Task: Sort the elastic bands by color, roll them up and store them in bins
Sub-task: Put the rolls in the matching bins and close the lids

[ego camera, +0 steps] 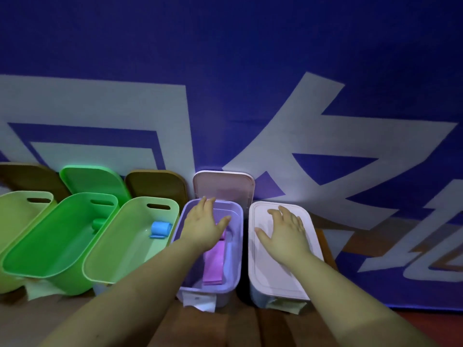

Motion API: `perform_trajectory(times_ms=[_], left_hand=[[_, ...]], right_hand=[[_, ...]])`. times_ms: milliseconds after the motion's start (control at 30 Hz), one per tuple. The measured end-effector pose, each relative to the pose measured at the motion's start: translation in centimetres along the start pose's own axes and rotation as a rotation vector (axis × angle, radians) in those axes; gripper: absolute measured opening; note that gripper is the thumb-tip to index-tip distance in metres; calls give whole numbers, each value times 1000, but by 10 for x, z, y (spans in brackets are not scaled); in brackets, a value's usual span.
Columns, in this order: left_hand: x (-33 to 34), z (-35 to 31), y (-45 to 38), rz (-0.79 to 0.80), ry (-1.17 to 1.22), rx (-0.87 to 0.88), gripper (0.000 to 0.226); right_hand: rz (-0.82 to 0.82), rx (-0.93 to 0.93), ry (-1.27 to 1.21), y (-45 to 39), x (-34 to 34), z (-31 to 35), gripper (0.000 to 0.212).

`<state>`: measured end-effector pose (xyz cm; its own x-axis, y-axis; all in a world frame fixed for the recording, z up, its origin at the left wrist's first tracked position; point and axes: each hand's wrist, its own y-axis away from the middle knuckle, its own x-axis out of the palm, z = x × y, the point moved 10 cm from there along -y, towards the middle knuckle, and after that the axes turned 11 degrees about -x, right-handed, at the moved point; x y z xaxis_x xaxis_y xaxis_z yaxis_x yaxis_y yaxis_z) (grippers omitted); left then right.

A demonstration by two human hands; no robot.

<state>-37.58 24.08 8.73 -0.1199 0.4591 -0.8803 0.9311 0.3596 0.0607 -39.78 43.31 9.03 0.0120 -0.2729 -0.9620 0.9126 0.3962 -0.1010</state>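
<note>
Left hand [204,222] over purple bin [236,249], perhaps hiding pink band [213,267].

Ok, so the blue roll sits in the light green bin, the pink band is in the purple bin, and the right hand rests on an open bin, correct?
Not quite. The head view shows the right hand flat on the closed white lid of the rightmost bin. The blue roll in the light green bin and the pink band in the purple bin are right.

Left hand [204,222]: fingers straight, reaching over the open purple bin [236,249].
Right hand [285,229]: flat, fingers spread, on the pink lid [280,271].
Purple bin contents: pink band [213,266].
Light green bin [112,246]: blue roll [160,229].
Backdrop: blue banner [225,58].
</note>
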Motion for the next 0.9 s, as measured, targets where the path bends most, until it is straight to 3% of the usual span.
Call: perform_trajectory(times_ms=[200, 367, 533, 667, 900], left_hand=[[-42, 25, -36, 67, 550, -178, 64], [-43, 31, -70, 132, 768, -361, 71], [-25, 42, -95, 68, 994, -569, 64], [-16, 51, -102, 19, 1040, -677, 59], [-37, 43, -100, -1, 1055, -585, 50]], right_hand=[[-124, 74, -257, -45, -16, 42, 62], [-281, 386, -728, -83, -15, 38, 72], [-389, 630, -887, -104, 11, 17, 69], [-450, 732, -943, -105, 23, 6, 67], [-531, 678, -924, -97, -3, 13, 56]])
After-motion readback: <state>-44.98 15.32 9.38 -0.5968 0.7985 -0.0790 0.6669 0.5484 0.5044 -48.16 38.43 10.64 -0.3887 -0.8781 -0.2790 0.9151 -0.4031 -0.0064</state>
